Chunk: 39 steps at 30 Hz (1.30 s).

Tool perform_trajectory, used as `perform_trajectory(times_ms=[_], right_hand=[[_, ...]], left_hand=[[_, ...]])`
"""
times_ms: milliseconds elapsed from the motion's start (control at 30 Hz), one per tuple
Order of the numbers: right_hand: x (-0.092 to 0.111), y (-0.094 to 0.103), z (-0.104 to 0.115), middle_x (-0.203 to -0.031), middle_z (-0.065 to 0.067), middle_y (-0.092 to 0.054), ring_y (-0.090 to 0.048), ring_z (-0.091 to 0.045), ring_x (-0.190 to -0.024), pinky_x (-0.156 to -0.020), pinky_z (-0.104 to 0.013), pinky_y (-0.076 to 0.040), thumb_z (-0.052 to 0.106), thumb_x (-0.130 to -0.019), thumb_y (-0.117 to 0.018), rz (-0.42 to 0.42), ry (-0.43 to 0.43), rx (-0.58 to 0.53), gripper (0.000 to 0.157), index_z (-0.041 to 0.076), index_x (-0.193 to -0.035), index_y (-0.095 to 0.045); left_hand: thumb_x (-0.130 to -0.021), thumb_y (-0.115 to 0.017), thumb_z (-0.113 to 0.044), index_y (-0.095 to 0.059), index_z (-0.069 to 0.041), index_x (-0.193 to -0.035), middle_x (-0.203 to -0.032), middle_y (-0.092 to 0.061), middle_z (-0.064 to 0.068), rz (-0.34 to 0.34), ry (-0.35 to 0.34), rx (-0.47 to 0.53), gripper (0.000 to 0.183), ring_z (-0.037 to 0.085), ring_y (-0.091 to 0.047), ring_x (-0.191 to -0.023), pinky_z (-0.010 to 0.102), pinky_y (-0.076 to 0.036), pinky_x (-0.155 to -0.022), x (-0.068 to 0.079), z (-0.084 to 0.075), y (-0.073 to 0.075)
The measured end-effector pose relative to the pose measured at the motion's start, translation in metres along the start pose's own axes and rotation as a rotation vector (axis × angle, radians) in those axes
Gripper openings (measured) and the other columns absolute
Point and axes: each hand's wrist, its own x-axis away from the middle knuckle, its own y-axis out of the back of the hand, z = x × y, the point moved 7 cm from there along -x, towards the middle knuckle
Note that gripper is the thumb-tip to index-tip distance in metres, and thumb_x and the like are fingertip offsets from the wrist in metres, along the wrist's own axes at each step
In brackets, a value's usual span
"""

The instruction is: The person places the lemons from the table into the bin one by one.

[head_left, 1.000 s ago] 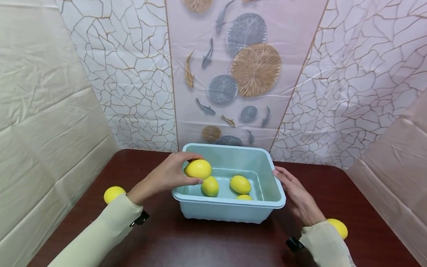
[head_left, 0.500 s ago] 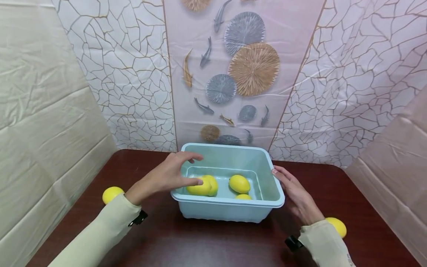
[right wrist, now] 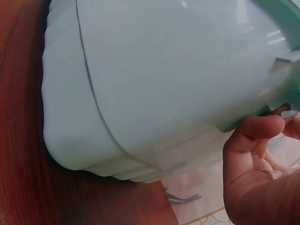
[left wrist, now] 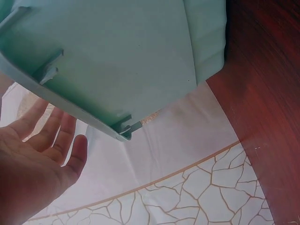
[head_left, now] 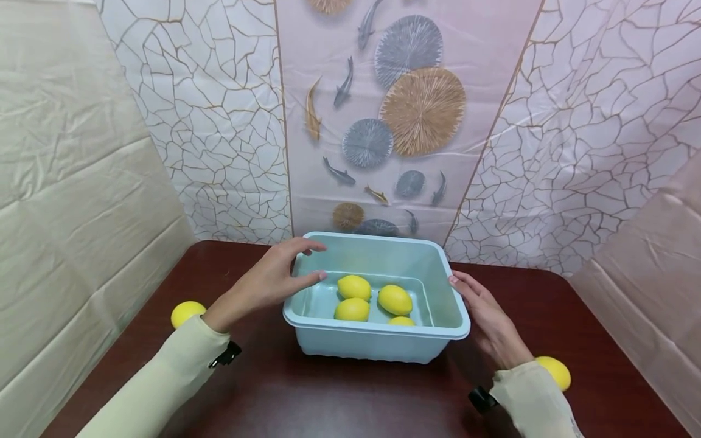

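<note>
A light blue plastic basin (head_left: pixel 372 345) stands on the table with several yellow lemons inside. Two of them, a back lemon (head_left: pixel 354 287) and a front lemon (head_left: pixel 352 309), lie close together left of centre; another lemon (head_left: pixel 395 300) is to their right. Over the basin's left rim, my left hand (head_left: pixel 265 277) holds nothing, thumb and fingers spread apart. The left wrist view shows that hand (left wrist: pixel 40 159) beside the rim. On the other side, my right hand (head_left: pixel 490 322) grips the right rim; in the right wrist view its thumb (right wrist: pixel 262 126) presses at the rim's underside.
One lemon (head_left: pixel 187 313) rests on the dark red-brown table (head_left: pixel 328 395) beyond the left forearm. Another lemon (head_left: pixel 555 372) is partly hidden by the right sleeve. A patterned cloth (head_left: pixel 367 201) hangs behind the basin, with pale cloth walls on both sides.
My left hand has let go of a lemon, which dropped into the basin among the others. The hand then drew back slightly to the left. My right hand stays on the rim.
</note>
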Motion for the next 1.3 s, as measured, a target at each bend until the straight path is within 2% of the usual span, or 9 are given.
perform_trajectory(times_ms=[100, 267, 367, 500, 633, 867, 1100, 1200, 1300], right_hand=[[-0.001, -0.001, 0.002, -0.116, 0.012, -0.065, -0.062, -0.007, -0.103, -0.083, -0.029, -0.057, 0.046, -0.108, -0.058, 0.000, 0.007, 0.002, 0.058, 0.015, -0.155, -0.041], [-0.001, -0.002, 0.001, -0.119, 0.012, -0.064, -0.061, -0.007, -0.106, -0.084, -0.030, -0.057, 0.046, -0.108, -0.058, -0.005, -0.008, 0.000, 0.061, 0.015, -0.157, -0.038], [-0.001, -0.002, 0.000, -0.120, 0.011, -0.064, -0.061, -0.007, -0.107, -0.085, -0.030, -0.056, 0.045, -0.109, -0.057, -0.008, -0.010, 0.001, 0.061, 0.015, -0.157, -0.038], [-0.001, -0.002, 0.001, -0.120, 0.011, -0.064, -0.060, -0.007, -0.108, -0.086, -0.029, -0.056, 0.045, -0.109, -0.057, -0.008, -0.003, 0.010, 0.061, 0.014, -0.157, -0.038], [0.000, -0.002, 0.001, -0.120, 0.011, -0.064, -0.061, -0.007, -0.107, -0.086, -0.029, -0.056, 0.046, -0.108, -0.057, -0.007, 0.003, 0.010, 0.061, 0.014, -0.157, -0.039], [0.001, 0.000, 0.000, -0.117, 0.012, -0.066, -0.062, -0.007, -0.104, -0.084, -0.029, -0.056, 0.046, -0.108, -0.058, -0.006, 0.000, -0.014, 0.059, 0.015, -0.156, -0.040], [0.001, 0.001, -0.001, -0.116, 0.012, -0.066, -0.063, -0.007, -0.103, -0.083, -0.028, -0.056, 0.046, -0.108, -0.057, -0.015, 0.000, -0.013, 0.059, 0.016, -0.155, -0.041], [0.001, -0.001, -0.001, -0.119, 0.012, -0.065, -0.062, -0.007, -0.105, -0.084, -0.029, -0.056, 0.047, -0.109, -0.056, -0.012, 0.004, 0.007, 0.062, 0.014, -0.158, -0.038], [0.001, -0.003, 0.000, -0.120, 0.011, -0.064, -0.061, -0.007, -0.107, -0.085, -0.029, -0.055, 0.047, -0.109, -0.055, -0.012, 0.012, 0.022, 0.064, 0.013, -0.159, -0.036]], left_hand=[[-0.096, -0.080, -0.026, -0.068, -0.010, -0.136, -0.129, -0.069, 0.008, -0.011, 0.006, 0.002, 0.045, 0.030, -0.064, -0.106, 0.043, -0.054, -0.080, 0.001, 0.001, 0.003], [-0.098, -0.077, -0.027, -0.066, -0.009, -0.139, -0.138, -0.067, 0.010, 0.004, 0.035, -0.006, 0.045, 0.034, -0.063, -0.122, 0.054, -0.052, -0.102, 0.004, 0.003, 0.006], [-0.098, -0.077, -0.029, -0.065, -0.009, -0.140, -0.140, -0.066, 0.009, 0.011, 0.051, -0.012, 0.047, 0.033, -0.061, -0.129, 0.056, -0.049, -0.108, 0.007, 0.005, 0.009], [-0.097, -0.078, -0.029, -0.063, -0.011, -0.141, -0.142, -0.064, 0.008, -0.001, 0.060, -0.018, 0.049, 0.031, -0.057, -0.136, 0.056, -0.045, -0.113, 0.011, 0.007, 0.011], [-0.098, -0.078, -0.026, -0.063, -0.010, -0.141, -0.142, -0.063, 0.009, -0.035, 0.080, -0.008, 0.048, 0.032, -0.056, -0.136, 0.057, -0.045, -0.113, 0.015, 0.009, 0.012], [-0.100, -0.074, -0.020, -0.062, -0.007, -0.141, -0.134, -0.064, 0.014, -0.151, 0.223, 0.101, 0.044, 0.030, -0.064, -0.115, 0.050, -0.056, -0.098, 0.023, 0.016, 0.009], [-0.104, -0.068, -0.017, -0.060, -0.002, -0.140, -0.132, -0.065, 0.017, -0.289, 0.309, 0.276, 0.039, 0.029, -0.066, -0.114, 0.047, -0.055, -0.096, 0.030, 0.027, -0.003], [-0.105, -0.066, -0.018, -0.060, -0.002, -0.140, -0.131, -0.066, 0.018, -0.309, 0.402, 0.343, 0.038, 0.031, -0.066, -0.115, 0.047, -0.054, -0.097, 0.034, 0.035, -0.011], [-0.107, -0.062, -0.025, -0.057, -0.004, -0.142, -0.131, -0.065, 0.019, -0.300, 0.525, 0.420, 0.042, 0.032, -0.065, -0.118, 0.048, -0.052, -0.099, 0.037, 0.043, -0.019]])
